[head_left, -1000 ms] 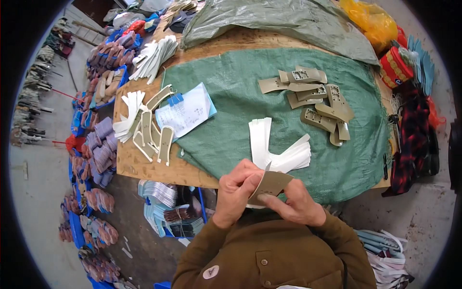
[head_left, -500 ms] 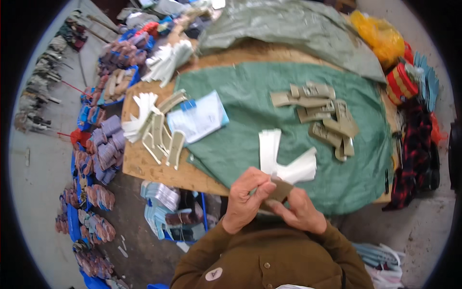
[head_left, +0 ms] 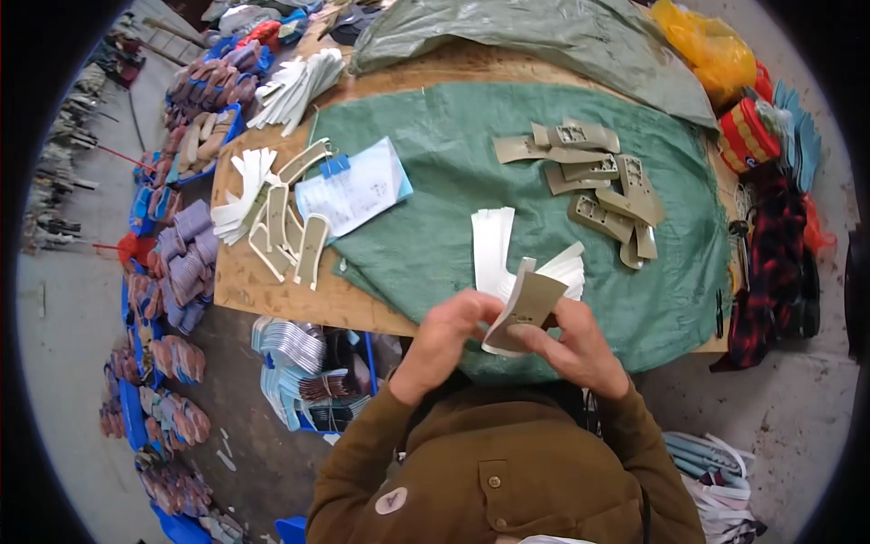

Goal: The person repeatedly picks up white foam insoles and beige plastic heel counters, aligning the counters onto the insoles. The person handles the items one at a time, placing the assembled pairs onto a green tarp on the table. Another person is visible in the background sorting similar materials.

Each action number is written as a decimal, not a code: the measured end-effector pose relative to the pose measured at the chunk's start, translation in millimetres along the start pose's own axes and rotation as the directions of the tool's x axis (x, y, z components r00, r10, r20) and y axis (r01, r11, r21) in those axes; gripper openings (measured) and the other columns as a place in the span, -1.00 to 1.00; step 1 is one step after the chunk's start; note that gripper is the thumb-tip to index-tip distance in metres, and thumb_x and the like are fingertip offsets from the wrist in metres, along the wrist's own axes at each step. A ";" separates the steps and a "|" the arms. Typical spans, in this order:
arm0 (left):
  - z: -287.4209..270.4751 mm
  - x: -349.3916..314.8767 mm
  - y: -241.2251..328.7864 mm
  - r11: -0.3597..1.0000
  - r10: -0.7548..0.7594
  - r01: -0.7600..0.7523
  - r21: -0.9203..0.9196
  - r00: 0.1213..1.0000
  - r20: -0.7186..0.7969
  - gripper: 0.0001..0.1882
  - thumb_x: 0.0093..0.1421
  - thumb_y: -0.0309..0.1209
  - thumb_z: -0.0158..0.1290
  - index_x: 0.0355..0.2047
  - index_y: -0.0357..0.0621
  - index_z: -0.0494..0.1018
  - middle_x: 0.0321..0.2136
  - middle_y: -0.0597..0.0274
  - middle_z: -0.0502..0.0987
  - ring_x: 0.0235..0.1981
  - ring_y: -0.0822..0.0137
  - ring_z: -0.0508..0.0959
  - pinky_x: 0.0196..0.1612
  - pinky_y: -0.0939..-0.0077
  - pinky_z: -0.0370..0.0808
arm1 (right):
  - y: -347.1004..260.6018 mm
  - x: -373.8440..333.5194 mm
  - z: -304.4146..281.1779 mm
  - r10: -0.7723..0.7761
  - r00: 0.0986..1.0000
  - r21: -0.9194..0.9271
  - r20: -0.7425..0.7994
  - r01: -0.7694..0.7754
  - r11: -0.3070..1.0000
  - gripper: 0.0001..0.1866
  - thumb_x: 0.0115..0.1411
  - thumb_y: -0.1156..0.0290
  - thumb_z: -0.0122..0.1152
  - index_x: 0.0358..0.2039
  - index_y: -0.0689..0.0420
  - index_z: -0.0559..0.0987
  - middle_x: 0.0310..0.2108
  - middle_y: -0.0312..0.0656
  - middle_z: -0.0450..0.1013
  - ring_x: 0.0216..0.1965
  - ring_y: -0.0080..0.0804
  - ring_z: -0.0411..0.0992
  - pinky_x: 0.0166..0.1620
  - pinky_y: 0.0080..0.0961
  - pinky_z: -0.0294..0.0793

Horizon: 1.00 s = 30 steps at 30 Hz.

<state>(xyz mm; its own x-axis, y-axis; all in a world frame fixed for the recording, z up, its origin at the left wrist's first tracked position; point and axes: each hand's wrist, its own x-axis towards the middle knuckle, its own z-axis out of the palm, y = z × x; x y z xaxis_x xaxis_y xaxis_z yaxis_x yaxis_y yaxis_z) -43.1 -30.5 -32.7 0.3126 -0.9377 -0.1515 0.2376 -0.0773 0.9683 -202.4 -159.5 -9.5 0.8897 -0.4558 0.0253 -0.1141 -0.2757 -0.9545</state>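
A curved khaki strip [head_left: 527, 306] with a pale edge stands tilted between my hands at the table's near edge. My right hand [head_left: 580, 349] grips its right side, thumb across the face. At its left edge, my left hand [head_left: 441, 343] has bent fingers closed against it; the fingertips are partly hidden behind the strip. Just beyond it, white strips [head_left: 494, 249] lie fanned in two bunches on the green sheet [head_left: 408, 181]. Farther right is a loose pile of similar khaki pieces [head_left: 625, 195], several with dark markings.
Left on the wooden table [head_left: 272, 308] are pale-edged khaki pieces [head_left: 313, 249], white strips [head_left: 243, 195] and papers [head_left: 362, 186] with a blue clip. Below stands a blue crate [head_left: 372, 363] of bundled pieces. A yellow bag [head_left: 711, 54] and plaid cloth [head_left: 770, 281] border the right.
The khaki strip has been raised and turned so its broad face shows. My left hand has shifted from a pinch over its top to its left edge. The whole view has shifted slightly.
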 end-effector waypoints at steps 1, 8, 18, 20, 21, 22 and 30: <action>0.3 -4.4 -7.2 0.995 -0.057 0.052 0.085 0.997 0.058 -0.66 0.40 -0.18 -0.13 -0.18 -0.22 0.46 -0.37 0.29 0.51 -0.31 0.47 0.49 -0.22 0.55 0.45 | 2.1 -0.2 1.6 0.003 1.000 0.014 -0.003 -0.003 1.000 -0.69 0.14 0.48 0.21 -0.11 0.29 0.46 -0.43 -0.01 0.49 -0.48 -0.17 0.46 -0.41 -0.34 0.41; -0.1 -5.0 10.1 0.947 -0.306 0.319 -0.042 0.932 0.195 -0.71 0.35 -0.29 -0.04 -0.04 -0.23 0.43 -0.29 0.18 0.55 -0.25 0.41 0.56 -0.24 0.49 0.57 | -0.3 -0.6 3.8 -0.127 0.988 -0.094 0.091 0.135 0.986 -0.70 0.10 0.52 0.22 -0.15 0.28 0.42 -0.33 0.00 0.46 -0.42 -0.06 0.45 -0.36 -0.29 0.42; -5.2 1.4 11.4 0.594 0.572 -0.506 0.625 0.812 0.114 -0.51 0.08 -0.59 0.16 0.06 -0.18 0.38 0.09 -0.21 0.40 -0.01 -0.03 0.55 -0.05 0.33 0.55 | -6.0 2.2 20.6 -0.068 0.948 0.216 -0.312 0.141 0.966 -0.58 0.17 0.56 0.17 0.06 0.28 0.40 -0.24 -0.12 0.48 -0.20 -0.29 0.50 -0.10 -0.46 0.46; -13.4 -6.8 1.5 0.591 0.594 -0.543 0.597 0.793 0.133 -0.47 0.03 -0.49 0.26 0.03 -0.21 0.37 0.11 -0.30 0.36 0.06 -0.07 0.50 -0.05 0.30 0.54 | 4.3 -0.7 14.6 0.127 0.972 0.402 -0.198 -0.038 0.915 -0.65 0.23 0.52 0.13 0.04 0.30 0.44 -0.22 -0.16 0.51 -0.19 -0.40 0.49 -0.07 -0.51 0.45; -14.5 -9.7 -4.6 0.591 0.604 -0.564 0.577 0.783 0.148 -0.44 0.00 -0.43 0.30 0.01 -0.23 0.36 0.13 -0.34 0.34 0.09 -0.08 0.47 -0.04 0.28 0.54 | 19.1 -1.7 12.8 0.192 0.979 0.411 -0.069 -0.148 0.900 -0.69 0.26 0.50 0.11 0.01 0.31 0.47 -0.22 -0.17 0.52 -0.20 -0.45 0.48 -0.07 -0.53 0.44; -15.2 -10.1 -12.3 0.596 0.625 -0.596 0.538 0.765 0.155 -0.47 0.00 -0.45 0.30 -0.03 -0.24 0.35 0.13 -0.35 0.32 0.07 -0.09 0.49 -0.06 0.27 0.56 | 30.3 -0.6 13.5 0.259 0.964 0.403 0.060 -0.260 0.878 -0.72 0.29 0.48 0.09 -0.02 0.32 0.49 -0.21 -0.19 0.53 -0.20 -0.50 0.46 -0.06 -0.55 0.44; -11.9 -24.8 -31.6 0.581 0.620 -0.551 0.599 0.777 0.113 -0.76 0.17 -0.64 0.01 -0.15 -0.19 0.31 0.17 -0.19 0.25 0.01 -0.03 0.50 -0.03 0.30 0.56 | 17.7 13.3 43.8 0.197 0.963 0.372 -0.185 -0.117 0.921 -0.83 0.27 0.48 0.12 -0.27 0.31 0.61 -0.46 -0.32 0.54 -0.43 -0.72 0.35 -0.35 -0.69 0.35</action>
<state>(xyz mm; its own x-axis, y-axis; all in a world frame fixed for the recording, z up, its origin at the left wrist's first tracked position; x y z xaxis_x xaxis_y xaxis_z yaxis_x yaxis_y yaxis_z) -47.4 -0.8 -61.9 0.2861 -0.8143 0.5050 -0.5849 0.2690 0.7652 -173.3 -133.3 -39.1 0.7526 -0.6495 -0.1084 -0.0443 0.1143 -0.9925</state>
